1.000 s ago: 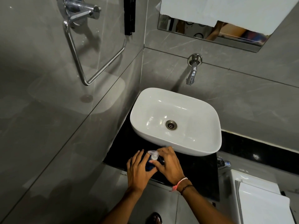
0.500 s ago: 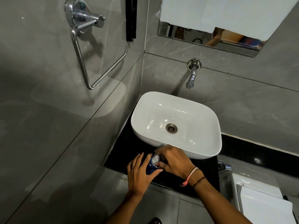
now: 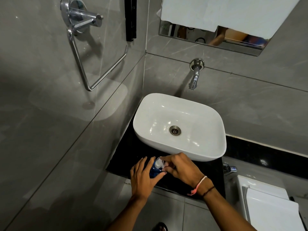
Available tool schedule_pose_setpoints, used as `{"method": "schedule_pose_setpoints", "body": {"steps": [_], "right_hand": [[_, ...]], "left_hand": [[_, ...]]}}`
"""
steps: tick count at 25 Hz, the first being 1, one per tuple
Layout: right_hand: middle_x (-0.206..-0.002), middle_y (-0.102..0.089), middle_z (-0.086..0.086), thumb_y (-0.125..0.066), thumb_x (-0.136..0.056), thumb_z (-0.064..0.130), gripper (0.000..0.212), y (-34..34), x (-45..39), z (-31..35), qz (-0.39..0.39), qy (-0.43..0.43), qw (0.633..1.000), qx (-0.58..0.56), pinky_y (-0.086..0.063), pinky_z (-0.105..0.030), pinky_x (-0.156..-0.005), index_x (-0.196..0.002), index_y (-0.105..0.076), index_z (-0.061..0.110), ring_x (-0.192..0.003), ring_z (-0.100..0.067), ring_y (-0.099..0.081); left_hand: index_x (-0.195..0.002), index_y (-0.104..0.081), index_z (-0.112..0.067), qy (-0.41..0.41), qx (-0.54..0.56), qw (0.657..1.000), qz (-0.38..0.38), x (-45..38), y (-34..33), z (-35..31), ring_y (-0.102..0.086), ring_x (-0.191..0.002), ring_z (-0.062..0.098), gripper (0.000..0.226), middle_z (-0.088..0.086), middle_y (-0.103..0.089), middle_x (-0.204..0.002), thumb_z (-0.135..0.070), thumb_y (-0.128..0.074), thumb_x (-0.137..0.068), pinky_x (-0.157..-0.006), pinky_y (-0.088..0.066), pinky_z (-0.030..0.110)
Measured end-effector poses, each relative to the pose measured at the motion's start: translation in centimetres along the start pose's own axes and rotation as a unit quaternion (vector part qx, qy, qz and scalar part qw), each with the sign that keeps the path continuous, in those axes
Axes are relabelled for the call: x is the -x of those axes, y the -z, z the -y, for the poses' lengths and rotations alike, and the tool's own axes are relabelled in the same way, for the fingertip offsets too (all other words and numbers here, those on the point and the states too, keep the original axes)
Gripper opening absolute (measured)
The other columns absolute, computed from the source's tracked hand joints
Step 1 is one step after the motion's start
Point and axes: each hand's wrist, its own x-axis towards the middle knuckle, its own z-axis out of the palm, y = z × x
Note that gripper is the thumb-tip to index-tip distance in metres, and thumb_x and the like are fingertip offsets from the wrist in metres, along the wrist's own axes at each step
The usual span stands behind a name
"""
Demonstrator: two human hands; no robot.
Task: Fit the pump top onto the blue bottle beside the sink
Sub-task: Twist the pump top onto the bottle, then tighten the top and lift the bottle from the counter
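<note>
A small blue bottle (image 3: 153, 171) stands on the black counter (image 3: 124, 161) just in front of the white sink (image 3: 180, 148). My left hand (image 3: 143, 176) wraps around its left side, thumb across the front. A clear pump top (image 3: 159, 162) sits on the bottle's neck. My right hand (image 3: 180, 167) grips that pump top from the right with thumb and fingertips. Both hands hide most of the bottle, so the seating of the top cannot be judged.
A chrome tap (image 3: 194, 78) juts from the grey wall above the sink. A metal towel ring (image 3: 93, 64) hangs on the left wall. A white toilet tank (image 3: 266, 205) stands at the lower right, beside a small chrome valve (image 3: 230, 168).
My right hand has turned on the pump top, wrist swinging out to the right. The left hand keeps its hold on the bottle. The view has shifted slightly.
</note>
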Motion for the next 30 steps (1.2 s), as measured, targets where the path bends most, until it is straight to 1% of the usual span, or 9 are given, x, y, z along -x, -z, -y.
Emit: {"method": "schedule_pose_setpoints", "body": {"steps": [4,7,10,12,17,22,25,28,30], "right_hand": [[-0.089,-0.079,-0.001,-0.077,-0.086,0.044,0.034,-0.9,-0.6,0.9,-0.033,-0.024,0.999,0.021,-0.058,-0.041,-0.077,-0.105,-0.072,0.016,-0.085,-0.023,-0.073],[-0.100,-0.077,0.003,-0.083,-0.079,0.046,0.045,-0.8,-0.4,0.7,-0.049,-0.042,0.998,-0.018,-0.059,-0.035,-0.081,-0.116,-0.070,0.022,-0.092,-0.016,-0.072],[-0.126,-0.072,0.001,-0.081,-0.083,0.045,0.061,-0.9,0.4,-0.2,-0.047,-0.057,0.997,-0.034,-0.056,-0.034,-0.099,-0.135,-0.063,0.020,-0.115,-0.015,-0.066],[-0.132,-0.072,0.001,-0.076,-0.089,0.042,0.052,-1.4,0.8,-0.5,-0.033,-0.067,0.996,-0.052,-0.055,-0.037,-0.102,-0.135,-0.064,0.020,-0.121,-0.016,-0.065],[-0.096,-0.080,0.000,-0.070,-0.095,0.035,0.020,-3.1,0.4,-0.3,-0.065,-0.083,0.990,-0.090,-0.058,-0.045,-0.080,-0.106,-0.075,0.019,-0.089,-0.019,-0.072],[-0.092,-0.079,-0.002,-0.066,-0.096,0.037,0.020,-3.7,-1.4,0.9,-0.076,-0.072,0.992,-0.075,-0.058,-0.045,-0.076,-0.099,-0.074,0.019,-0.084,-0.022,-0.070],[-0.117,-0.076,-0.003,-0.065,-0.097,0.041,0.033,-4.1,-2.1,1.2,-0.108,-0.068,0.991,-0.046,-0.057,-0.042,-0.092,-0.121,-0.071,0.020,-0.108,-0.024,-0.068],[-0.125,-0.071,-0.008,-0.070,-0.095,0.036,0.041,-3.6,-1.0,-0.5,-0.203,-0.056,0.976,0.061,-0.057,-0.043,-0.095,-0.129,-0.065,0.014,-0.114,-0.030,-0.066],[-0.138,-0.064,-0.015,-0.071,-0.093,0.039,0.055,-2.9,0.5,-2.4,-0.229,-0.090,0.961,0.123,-0.055,-0.047,-0.100,-0.138,-0.058,0.011,-0.124,-0.034,-0.061]], "left_hand": [[-0.128,-0.064,-0.021,-0.004,0.003,1.000,0.010,-0.1,-0.2,0.2,-0.060,-0.123,0.030,0.072,0.011,-0.068,-0.127,-0.063,-0.070,-0.070,-0.094,-0.050,0.052],[-0.127,-0.065,-0.020,-0.010,0.000,1.000,0.012,0.0,-0.3,0.3,-0.061,-0.122,0.028,0.071,0.007,-0.070,-0.126,-0.052,-0.082,-0.066,-0.095,-0.050,0.051],[-0.126,-0.066,-0.020,-0.019,0.008,1.000,0.003,-0.1,-0.2,0.1,-0.063,-0.118,0.025,0.069,-0.001,-0.074,-0.119,-0.054,-0.076,-0.067,-0.094,-0.050,0.051],[-0.124,-0.067,-0.021,-0.023,0.010,1.000,-0.008,-0.2,-0.1,0.0,-0.064,-0.115,0.023,0.069,-0.004,-0.075,-0.115,-0.061,-0.065,-0.068,-0.093,-0.050,0.050],[-0.124,-0.067,-0.023,-0.027,0.005,1.000,-0.005,-0.3,-0.2,0.2,-0.063,-0.115,0.020,0.069,-0.005,-0.075,-0.113,-0.061,-0.071,-0.066,-0.095,-0.048,0.048],[-0.116,-0.070,-0.023,-0.020,-0.002,1.000,-0.009,-1.3,1.1,1.1,-0.066,-0.110,0.024,0.068,-0.002,-0.076,-0.106,-0.050,-0.088,-0.057,-0.091,-0.049,0.050],[-0.109,-0.073,-0.022,-0.014,-0.014,0.999,-0.034,-2.2,2.8,2.9,-0.068,-0.103,0.029,0.063,0.004,-0.075,-0.101,-0.052,-0.085,-0.055,-0.086,-0.051,0.050],[-0.111,-0.073,-0.020,0.010,-0.011,0.999,-0.035,-3.4,4.3,5.8,-0.066,-0.100,0.031,0.066,0.008,-0.072,-0.105,-0.061,-0.081,-0.060,-0.080,-0.056,0.049],[-0.110,-0.072,-0.021,0.002,-0.010,0.999,-0.043,-4.1,5.0,7.6,-0.065,-0.092,0.025,0.066,0.005,-0.071,-0.100,-0.070,-0.073,-0.066,-0.075,-0.056,0.042]]}}
